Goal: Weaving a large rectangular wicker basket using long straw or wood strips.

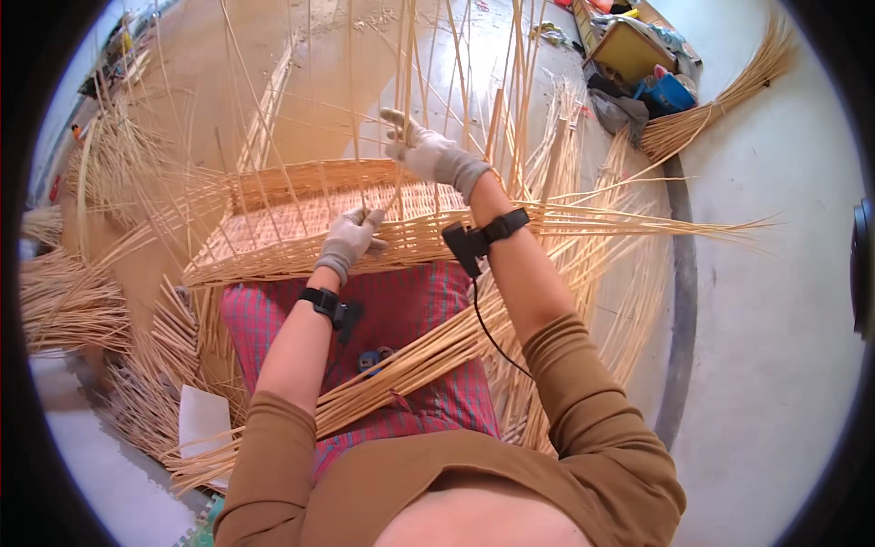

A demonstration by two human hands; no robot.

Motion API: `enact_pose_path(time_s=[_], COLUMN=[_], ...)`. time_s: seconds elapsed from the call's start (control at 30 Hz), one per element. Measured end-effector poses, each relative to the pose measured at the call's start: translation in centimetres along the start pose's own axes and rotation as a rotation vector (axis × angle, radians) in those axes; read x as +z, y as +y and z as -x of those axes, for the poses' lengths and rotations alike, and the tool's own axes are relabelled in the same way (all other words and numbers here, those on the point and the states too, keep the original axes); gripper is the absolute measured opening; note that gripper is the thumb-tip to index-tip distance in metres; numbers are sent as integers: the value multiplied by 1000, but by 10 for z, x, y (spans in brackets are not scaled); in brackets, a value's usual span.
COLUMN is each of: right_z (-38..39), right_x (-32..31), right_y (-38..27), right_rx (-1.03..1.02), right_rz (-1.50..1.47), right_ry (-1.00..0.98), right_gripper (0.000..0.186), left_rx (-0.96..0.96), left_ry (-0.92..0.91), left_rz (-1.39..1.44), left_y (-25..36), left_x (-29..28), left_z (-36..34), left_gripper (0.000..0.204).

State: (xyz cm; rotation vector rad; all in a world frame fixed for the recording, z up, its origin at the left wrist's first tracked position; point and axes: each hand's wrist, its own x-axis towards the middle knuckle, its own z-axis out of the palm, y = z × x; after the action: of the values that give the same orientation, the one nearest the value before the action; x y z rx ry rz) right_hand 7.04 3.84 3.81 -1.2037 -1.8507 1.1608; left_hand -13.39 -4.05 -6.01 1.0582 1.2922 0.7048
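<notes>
A shallow rectangular wicker basket [415, 239] rests in front of me, its near side close to my lap, with long upright rods rising from its walls. My left hand [350, 239], in a pale glove, is closed at the near wall's top edge, with the thumb up beside a rod. Farther right and higher, my gloved right hand [423, 151] reaches over the basket, its fingers curled about a thin upright wicker rod [401, 87]. The fingertips' exact hold is partly hidden. Several loose rods stick out past the basket's right end.
A red checked cloth [365, 319] covers my lap, with a bundle of rods [401, 365] and a small blue tape measure [369, 360] on it. More rod bundles [68, 301] lie left and right on the floor. A blue container [673, 93] stands at the far right.
</notes>
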Motion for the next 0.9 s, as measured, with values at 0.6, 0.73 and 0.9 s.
enact_pose_path(time_s=[0.6, 0.73, 0.9], right_z=[-36, -45, 9], right_x=[21, 34, 35], right_y=[-29, -28, -33], right_rx=[120, 306, -130], right_rz=[583, 747, -46], right_ry=[152, 359, 692], right_gripper=[94, 94, 83], left_rx=[8, -13, -44], left_ry=[40, 34, 47], left_rz=[31, -10, -60], left_y=[7, 15, 14], left_x=[1, 2, 1], left_z=[5, 8, 3], left_gripper=[48, 48, 42])
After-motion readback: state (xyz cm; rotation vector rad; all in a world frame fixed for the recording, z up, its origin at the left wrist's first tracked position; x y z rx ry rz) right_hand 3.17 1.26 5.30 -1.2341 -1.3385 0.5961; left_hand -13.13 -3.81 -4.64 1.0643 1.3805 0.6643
